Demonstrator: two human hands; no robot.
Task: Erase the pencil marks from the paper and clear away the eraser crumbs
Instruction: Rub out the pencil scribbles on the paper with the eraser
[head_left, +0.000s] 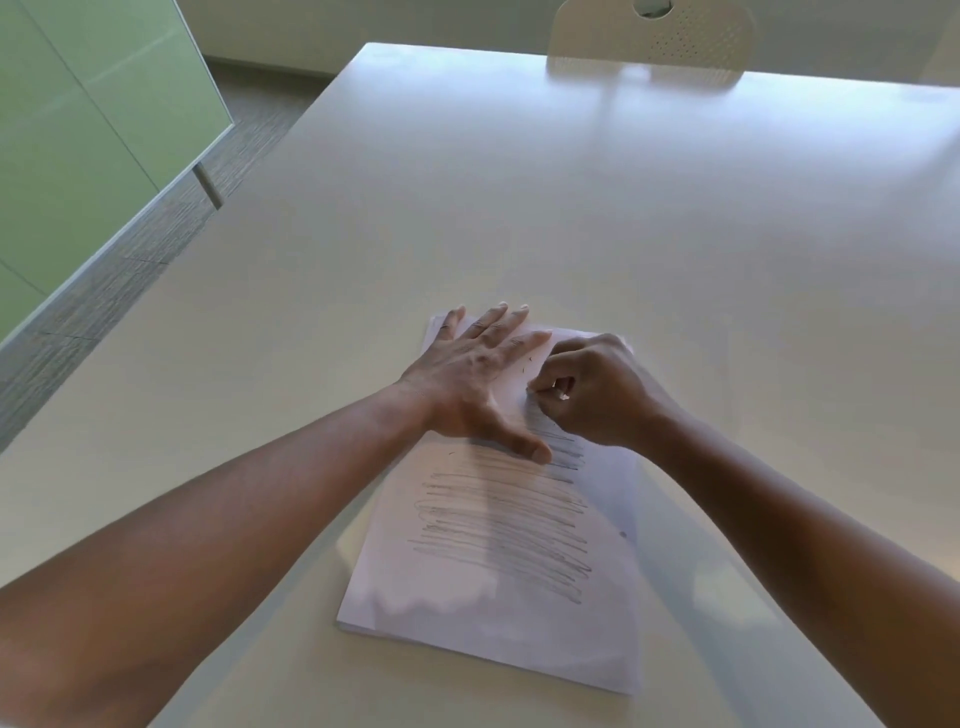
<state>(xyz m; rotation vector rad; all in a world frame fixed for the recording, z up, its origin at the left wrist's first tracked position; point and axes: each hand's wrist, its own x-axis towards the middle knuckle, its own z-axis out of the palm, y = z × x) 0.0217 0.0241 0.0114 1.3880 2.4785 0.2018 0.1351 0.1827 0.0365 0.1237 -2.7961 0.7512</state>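
While left hand (467, 374) lies flat, fingers spread, on paper (498, 613), right hand (592, 389) pinches small eraser (560, 388); grey scribble below.

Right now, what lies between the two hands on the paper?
Head view: a narrow strip of paper, already rubbed pale, with a few dark crumbs, between the left hand and right hand.

Paper (498, 597) lies on table (519, 208), lower centre of frame. Left hand (467, 379) flat on paper's upper part; right hand (592, 389) just beside it, to its right. Pencil marks (504, 525) below both hands. Chair (649, 44) behind table, top of frame. Partition (78, 130) upper left.
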